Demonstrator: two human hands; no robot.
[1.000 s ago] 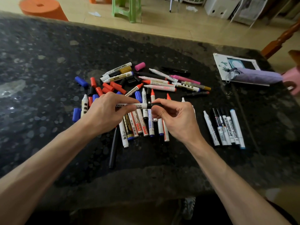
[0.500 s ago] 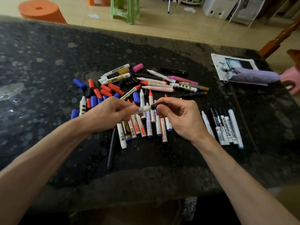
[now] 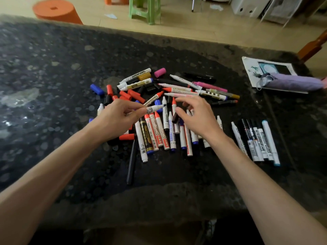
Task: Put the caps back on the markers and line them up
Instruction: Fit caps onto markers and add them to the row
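My left hand (image 3: pixel 116 119) pinches a white marker (image 3: pixel 154 108) whose dark tip is bare and points right. My right hand (image 3: pixel 196 117) hovers just right of that tip with fingers spread and relaxed. A dark cap (image 3: pixel 175 118) sits right under its thumb, over the pile; I cannot tell whether it touches the thumb. Below both hands lies a loose pile of uncapped markers (image 3: pixel 159 133). More markers (image 3: pixel 185 89) are scattered behind. Red caps (image 3: pixel 134 95), a blue cap (image 3: pixel 97 89) and a pink cap (image 3: pixel 160 72) lie loose. Several capped markers (image 3: pixel 256 140) are lined up at the right.
Everything lies on a dark speckled stone table (image 3: pixel 53 76). A long black pen (image 3: pixel 131 165) lies near the front edge. A purple folded umbrella (image 3: pixel 292 83) rests on a printed sheet (image 3: pixel 251 66) at the far right. Stools stand on the floor beyond.
The black cap that my right hand held on the marker's end has come off; the tip is now bare. My right fingers have spread open, and the marker now tilts up to the right.
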